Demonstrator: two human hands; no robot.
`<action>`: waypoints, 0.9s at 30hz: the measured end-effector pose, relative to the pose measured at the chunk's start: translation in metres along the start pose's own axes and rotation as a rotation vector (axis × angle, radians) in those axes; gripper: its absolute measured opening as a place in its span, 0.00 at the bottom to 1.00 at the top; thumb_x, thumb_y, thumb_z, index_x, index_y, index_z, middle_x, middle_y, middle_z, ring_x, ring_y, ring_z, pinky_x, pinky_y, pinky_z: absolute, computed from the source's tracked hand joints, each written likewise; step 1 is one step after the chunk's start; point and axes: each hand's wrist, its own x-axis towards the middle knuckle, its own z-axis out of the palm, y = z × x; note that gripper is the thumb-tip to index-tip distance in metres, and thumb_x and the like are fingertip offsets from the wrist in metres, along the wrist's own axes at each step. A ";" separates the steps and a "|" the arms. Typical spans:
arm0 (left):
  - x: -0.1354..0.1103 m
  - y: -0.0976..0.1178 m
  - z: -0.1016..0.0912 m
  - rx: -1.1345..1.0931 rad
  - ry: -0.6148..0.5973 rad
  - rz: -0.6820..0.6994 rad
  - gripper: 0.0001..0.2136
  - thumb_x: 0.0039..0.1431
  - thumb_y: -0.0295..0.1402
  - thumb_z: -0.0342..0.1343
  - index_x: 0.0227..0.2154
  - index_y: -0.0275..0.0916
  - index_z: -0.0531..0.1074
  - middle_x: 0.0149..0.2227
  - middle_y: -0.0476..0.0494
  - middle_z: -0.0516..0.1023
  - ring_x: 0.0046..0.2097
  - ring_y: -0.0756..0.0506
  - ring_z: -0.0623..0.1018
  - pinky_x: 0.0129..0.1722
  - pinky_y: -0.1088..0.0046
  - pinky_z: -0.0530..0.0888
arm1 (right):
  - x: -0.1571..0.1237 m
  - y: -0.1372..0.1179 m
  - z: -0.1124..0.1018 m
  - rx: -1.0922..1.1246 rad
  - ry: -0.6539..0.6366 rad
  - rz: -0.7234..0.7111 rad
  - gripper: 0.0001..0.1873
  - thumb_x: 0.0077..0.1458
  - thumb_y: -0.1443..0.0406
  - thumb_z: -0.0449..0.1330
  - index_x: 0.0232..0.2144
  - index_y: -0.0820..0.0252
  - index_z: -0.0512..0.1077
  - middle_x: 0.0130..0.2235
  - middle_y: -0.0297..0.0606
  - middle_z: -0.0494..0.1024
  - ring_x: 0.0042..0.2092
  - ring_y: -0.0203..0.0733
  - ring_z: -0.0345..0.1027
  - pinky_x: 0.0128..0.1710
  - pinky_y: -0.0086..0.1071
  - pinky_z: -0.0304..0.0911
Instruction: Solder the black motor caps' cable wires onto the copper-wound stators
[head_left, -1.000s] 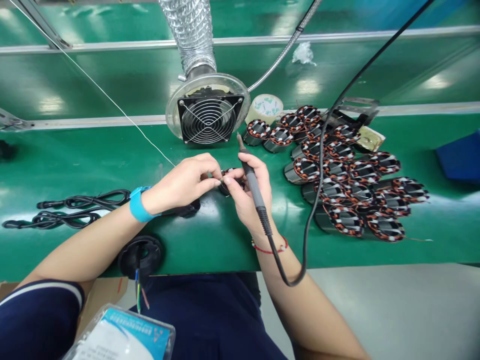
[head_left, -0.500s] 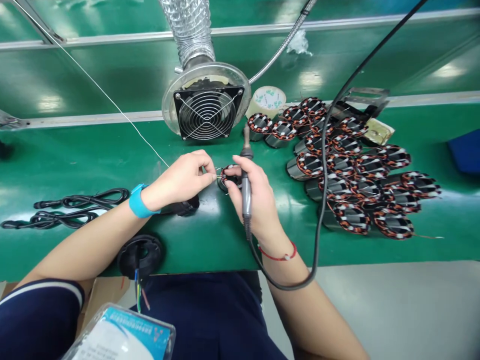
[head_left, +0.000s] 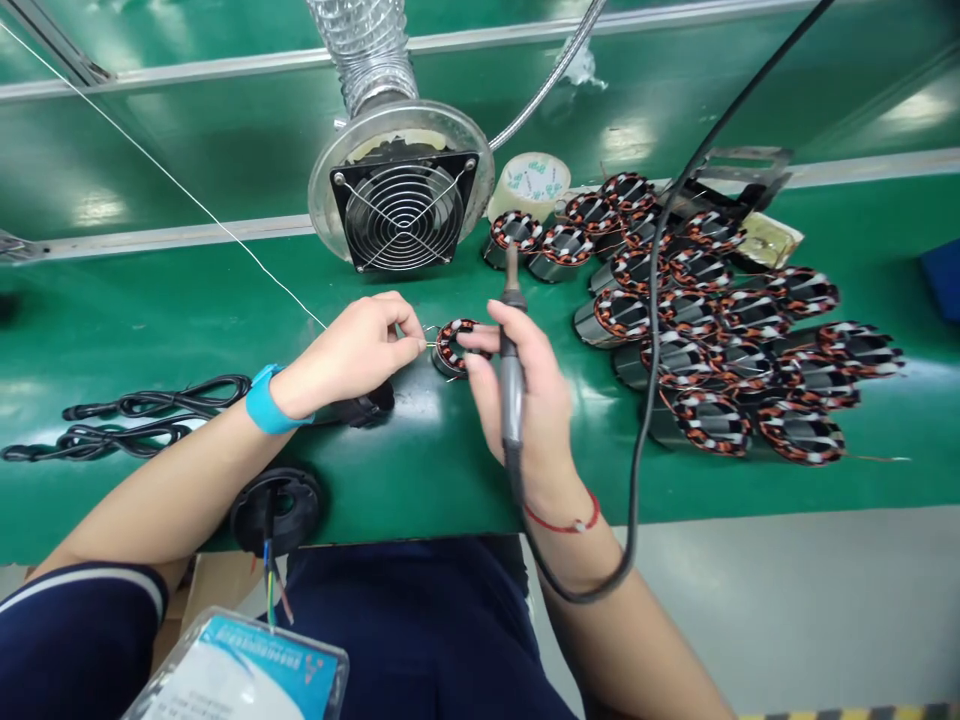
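My left hand (head_left: 364,350) is closed in a pinch on a thin wire (head_left: 431,345) at the left rim of a small motor stator (head_left: 447,358) with copper windings. A pale thin strand (head_left: 262,268) runs from the upper left down behind this hand. My right hand (head_left: 544,410) holds a soldering iron (head_left: 512,385) upright against its fingers, tip pointing away from me. Its outstretched fingertips reach over the stator's right side and hide part of it; whether they touch it I cannot tell.
A fume-extractor fan (head_left: 403,215) stands behind my hands. Several stators (head_left: 694,310) crowd the right, beside a tape roll (head_left: 531,185). The iron's black cable (head_left: 652,350) loops across them. Black power cords (head_left: 157,405), a black sleeve-like part (head_left: 367,408) and a round black cover (head_left: 277,510) lie left.
My right hand, with the soldering iron, has shifted right, uncovering more of the stator. My left hand has drawn slightly left, still pinching the wire. The camera view has shifted a little.
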 end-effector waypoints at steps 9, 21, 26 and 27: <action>-0.002 0.004 0.006 0.094 0.045 0.051 0.06 0.53 0.26 0.53 0.21 0.36 0.68 0.32 0.47 0.73 0.32 0.50 0.71 0.34 0.71 0.66 | -0.043 -0.007 -0.012 0.157 0.241 -0.026 0.18 0.57 0.67 0.63 0.51 0.52 0.73 0.38 0.35 0.80 0.32 0.40 0.75 0.33 0.37 0.74; -0.001 0.009 0.006 0.116 0.049 -0.016 0.07 0.52 0.28 0.54 0.20 0.36 0.68 0.32 0.46 0.74 0.30 0.51 0.70 0.31 0.71 0.66 | -0.052 -0.005 -0.012 0.154 0.276 0.019 0.13 0.55 0.66 0.64 0.45 0.54 0.74 0.34 0.34 0.79 0.28 0.40 0.75 0.28 0.35 0.73; -0.001 0.009 0.006 0.125 0.052 -0.011 0.07 0.51 0.27 0.54 0.20 0.36 0.67 0.31 0.47 0.73 0.30 0.50 0.70 0.31 0.70 0.66 | -0.052 -0.006 -0.012 0.167 0.271 0.017 0.14 0.56 0.66 0.63 0.46 0.53 0.74 0.35 0.36 0.79 0.28 0.41 0.75 0.28 0.36 0.73; -0.001 0.008 0.007 0.126 0.053 -0.009 0.07 0.51 0.27 0.54 0.20 0.36 0.67 0.31 0.47 0.73 0.30 0.50 0.71 0.31 0.70 0.66 | -0.052 -0.006 -0.012 0.171 0.273 0.013 0.13 0.56 0.66 0.63 0.46 0.54 0.74 0.34 0.36 0.79 0.28 0.41 0.75 0.28 0.36 0.73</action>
